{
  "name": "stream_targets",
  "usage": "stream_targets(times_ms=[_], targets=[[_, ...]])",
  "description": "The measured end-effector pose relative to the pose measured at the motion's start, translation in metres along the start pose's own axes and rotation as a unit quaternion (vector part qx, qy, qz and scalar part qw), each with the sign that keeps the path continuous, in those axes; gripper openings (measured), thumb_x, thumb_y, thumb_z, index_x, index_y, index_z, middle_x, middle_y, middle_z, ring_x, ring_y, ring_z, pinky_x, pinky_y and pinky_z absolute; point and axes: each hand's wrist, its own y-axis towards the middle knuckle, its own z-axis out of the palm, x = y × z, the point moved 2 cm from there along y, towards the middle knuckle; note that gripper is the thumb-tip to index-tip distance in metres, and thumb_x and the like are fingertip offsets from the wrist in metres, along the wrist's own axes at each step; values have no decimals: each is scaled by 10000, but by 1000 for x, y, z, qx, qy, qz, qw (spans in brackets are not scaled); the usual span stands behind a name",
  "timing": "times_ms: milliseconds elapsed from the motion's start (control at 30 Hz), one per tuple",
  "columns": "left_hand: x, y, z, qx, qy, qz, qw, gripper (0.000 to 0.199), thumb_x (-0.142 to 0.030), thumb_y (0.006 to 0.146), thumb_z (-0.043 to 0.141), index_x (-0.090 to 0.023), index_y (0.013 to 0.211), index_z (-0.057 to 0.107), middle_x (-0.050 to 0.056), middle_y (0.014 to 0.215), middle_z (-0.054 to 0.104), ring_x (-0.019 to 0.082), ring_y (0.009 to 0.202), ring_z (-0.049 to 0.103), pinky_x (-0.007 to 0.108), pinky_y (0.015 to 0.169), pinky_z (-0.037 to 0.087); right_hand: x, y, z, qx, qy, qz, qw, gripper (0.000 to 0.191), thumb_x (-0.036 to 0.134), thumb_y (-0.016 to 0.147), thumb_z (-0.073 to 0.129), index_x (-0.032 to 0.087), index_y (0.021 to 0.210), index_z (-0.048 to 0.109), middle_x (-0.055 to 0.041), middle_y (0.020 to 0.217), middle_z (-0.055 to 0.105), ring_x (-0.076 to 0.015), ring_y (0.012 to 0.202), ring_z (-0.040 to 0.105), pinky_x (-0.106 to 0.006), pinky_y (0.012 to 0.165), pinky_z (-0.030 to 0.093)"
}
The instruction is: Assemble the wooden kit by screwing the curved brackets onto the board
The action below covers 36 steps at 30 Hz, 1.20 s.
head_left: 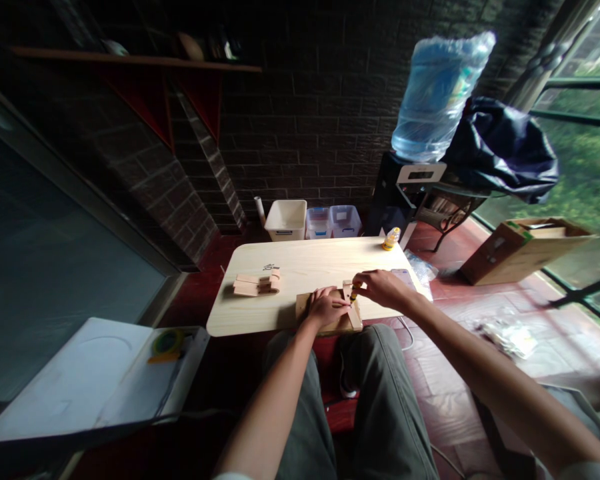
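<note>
WALL: dark brick wall [310, 133]; wooden shelf [145, 60] over red triangular brackets [145, 97], left | FLOOR: glossy reddish floor [443, 400], glare at right | FURNITURE: pale table [325, 257]; black water dispenser [387, 183] bearing blue bottle [437, 100]; dark-legged stand [463, 200] beside it | WINDOW: green-framed window [580, 120], right; foliage [587, 193] outside | LIGHT: daylight from right, left side dim

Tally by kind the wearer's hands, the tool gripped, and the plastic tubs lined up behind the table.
Bare hands, left hand and right hand: 2
Yellow-and-black hand tool: 1
Cream rectangular plastic tub: 1
Translucent plastic tubs with blue details: 2
Total: 6
</note>
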Motion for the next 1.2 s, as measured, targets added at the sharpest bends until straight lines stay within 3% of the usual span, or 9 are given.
stream_targets(times_ms=[1200], targets=[[3,1,3,3,-14,-11,1000,248,-552,824,680,-457,1031,780,-47,1461,539,277,1411,396,466,1225,258,0,2,5,-4,8,12,1000,223,398,1009,549,215,984,675,-47,945,748,-176,772,680,-259,640,350]])
